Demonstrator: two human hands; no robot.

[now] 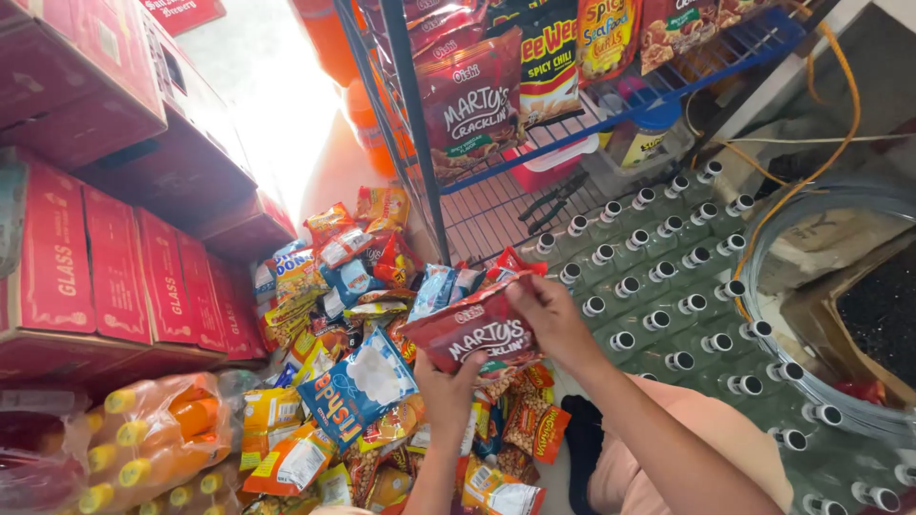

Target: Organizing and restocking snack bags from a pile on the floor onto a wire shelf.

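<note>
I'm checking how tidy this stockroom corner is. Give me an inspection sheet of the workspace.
Surface: floor, mostly covered.
Job's things: dark red snack bag, held up by both hands.
Clutter: heap of mixed snack packets; blue fish-cracker bag.
Grippers: left hand grips the bag's lower edge; right hand its top corner.
Cables: orange cable looping at right.
Surroundings: red cartons, wire rack, capped bottles, orange drink bottles.

- 2 hands: left hand and right hand, both on 1 red snack bag.
- 5 snack bags hang on the wire rack, above that bag.
- 4 red cartons in 1 row, left of the rack.
- Capped bottles right of the rack: too many to count.
</note>
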